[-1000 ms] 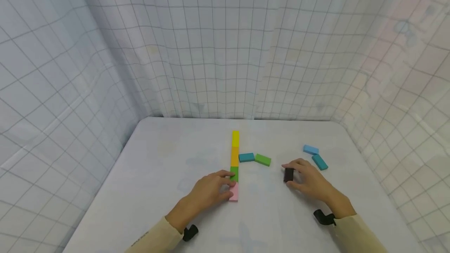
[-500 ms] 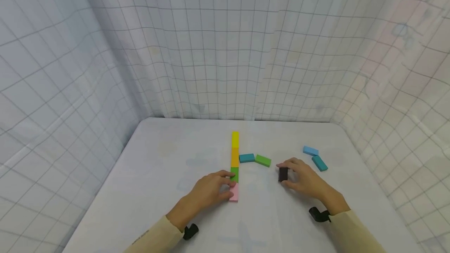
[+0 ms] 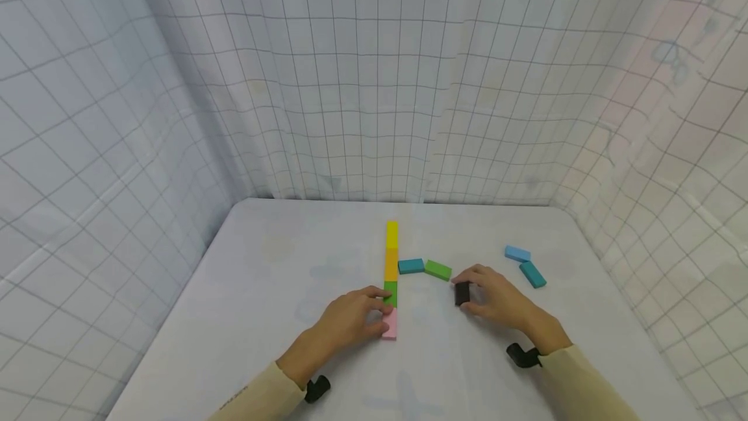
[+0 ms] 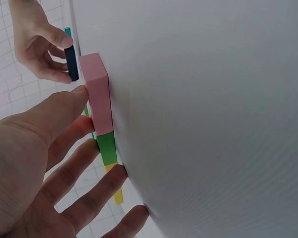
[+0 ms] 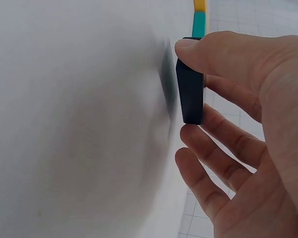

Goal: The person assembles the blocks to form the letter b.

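A line of end-to-end blocks runs away from me in the head view: a pink block (image 3: pixel 389 325) nearest, then a green block (image 3: pixel 393 292), an orange block (image 3: pixel 391 265) and a yellow block (image 3: pixel 392 235). My left hand (image 3: pixel 349 318) rests along the line's left side, thumb and fingertips touching the pink and green blocks, fingers loosely extended. To the right, my right hand (image 3: pixel 497 299) pinches a black block (image 5: pixel 190 94) by its ends between thumb and fingers. Its shadow shows apart from it on the tabletop in the right wrist view.
A teal block (image 3: pixel 411 266) juts right from the orange one, with a second green block (image 3: pixel 438 270) slanting off its end. A light blue block (image 3: pixel 517 254) and another teal block (image 3: pixel 532 274) lie farther right. White grid-patterned curtains (image 3: pixel 374 83) surround the white table (image 3: pixel 280 245).
My right hand has moved left with the black block, toward the line and the slanted green block. The left hand and the other blocks have stayed in place.
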Tool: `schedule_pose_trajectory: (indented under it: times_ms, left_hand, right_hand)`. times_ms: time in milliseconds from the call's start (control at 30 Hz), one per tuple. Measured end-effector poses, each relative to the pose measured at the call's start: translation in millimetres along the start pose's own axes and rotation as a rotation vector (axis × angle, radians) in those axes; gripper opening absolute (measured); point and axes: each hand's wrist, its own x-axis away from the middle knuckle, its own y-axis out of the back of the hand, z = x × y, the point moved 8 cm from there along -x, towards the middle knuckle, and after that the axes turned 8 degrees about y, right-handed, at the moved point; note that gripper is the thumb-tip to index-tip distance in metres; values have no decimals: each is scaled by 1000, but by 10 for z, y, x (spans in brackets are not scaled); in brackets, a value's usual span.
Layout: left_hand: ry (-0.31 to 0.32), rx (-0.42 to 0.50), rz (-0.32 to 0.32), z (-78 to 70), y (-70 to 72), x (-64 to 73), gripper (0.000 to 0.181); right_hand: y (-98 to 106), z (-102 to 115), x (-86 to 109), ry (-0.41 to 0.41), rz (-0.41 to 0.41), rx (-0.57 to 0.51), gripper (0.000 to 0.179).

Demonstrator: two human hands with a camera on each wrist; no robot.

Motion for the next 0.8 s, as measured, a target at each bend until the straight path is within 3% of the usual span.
schedule_pose_trajectory:
  times_ms: [267,567,800]
  left_hand:
    - [12,-12,9,27,-15,-11,36]
    - [9,-25,0,13,-16,-8,35]
    - [16,-10,-2,10,-10,9,35]
  right_hand:
    - [-42,-6,-48,-24,34,-29,49]
    - [-43,21,-59,29,2,-58,33]
    - [-47,19,-64,26,0,-61,35]
